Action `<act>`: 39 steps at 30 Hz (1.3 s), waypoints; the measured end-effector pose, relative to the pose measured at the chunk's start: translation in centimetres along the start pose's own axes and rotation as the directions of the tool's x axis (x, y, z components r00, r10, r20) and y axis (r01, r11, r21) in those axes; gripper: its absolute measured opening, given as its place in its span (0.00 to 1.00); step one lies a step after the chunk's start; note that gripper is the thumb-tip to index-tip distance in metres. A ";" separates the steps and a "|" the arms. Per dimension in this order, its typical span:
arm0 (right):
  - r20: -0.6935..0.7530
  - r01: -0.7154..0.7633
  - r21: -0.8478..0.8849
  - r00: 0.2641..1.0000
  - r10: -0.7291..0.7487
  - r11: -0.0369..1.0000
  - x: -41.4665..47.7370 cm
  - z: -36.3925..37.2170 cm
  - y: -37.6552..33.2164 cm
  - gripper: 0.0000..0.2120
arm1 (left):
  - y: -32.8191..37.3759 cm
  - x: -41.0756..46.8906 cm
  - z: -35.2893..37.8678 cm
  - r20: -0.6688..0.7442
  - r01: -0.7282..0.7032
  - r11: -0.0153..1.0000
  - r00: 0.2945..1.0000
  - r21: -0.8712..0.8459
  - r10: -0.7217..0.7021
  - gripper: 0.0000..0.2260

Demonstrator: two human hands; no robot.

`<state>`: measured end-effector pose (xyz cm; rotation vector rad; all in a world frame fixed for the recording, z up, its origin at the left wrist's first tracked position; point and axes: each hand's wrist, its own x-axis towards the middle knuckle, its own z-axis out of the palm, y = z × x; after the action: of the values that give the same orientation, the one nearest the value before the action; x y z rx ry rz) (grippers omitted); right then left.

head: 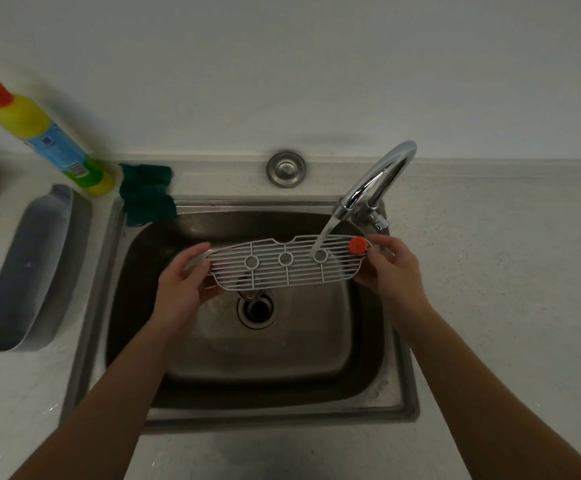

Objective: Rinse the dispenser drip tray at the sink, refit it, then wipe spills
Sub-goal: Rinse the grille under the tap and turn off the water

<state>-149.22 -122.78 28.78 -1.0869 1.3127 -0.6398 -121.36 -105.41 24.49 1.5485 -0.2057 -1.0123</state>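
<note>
A white slotted drip tray grille (271, 271) with three round rings and an orange float knob (357, 245) at its right end is held level over the steel sink (133, 306). My left hand (185, 282) grips its left end and my right hand (387, 263) grips its right end. Water runs from the chrome tap (375, 181) onto the grille near the right ring. The grey drip tray base (27, 268) lies on the counter left of the sink.
A yellow detergent bottle (46, 136) with a red cap stands at the back left. A dark green cloth (147, 194) hangs over the sink's back left corner. The drain (257, 308) sits below the grille. A round steel cap (286, 168) is behind the basin.
</note>
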 end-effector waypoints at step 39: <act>-0.215 0.079 -0.006 0.974 -0.079 0.997 -3.1 -3.9 1.5 0.08 | -3.5 -1.7 4.2 0.028 0.236 0.967 0.972 -0.095 -0.235 0.10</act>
<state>-153.87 -120.51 29.16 -1.0956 1.4581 -0.8369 -126.76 -106.41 22.63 1.4989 0.0183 -1.2037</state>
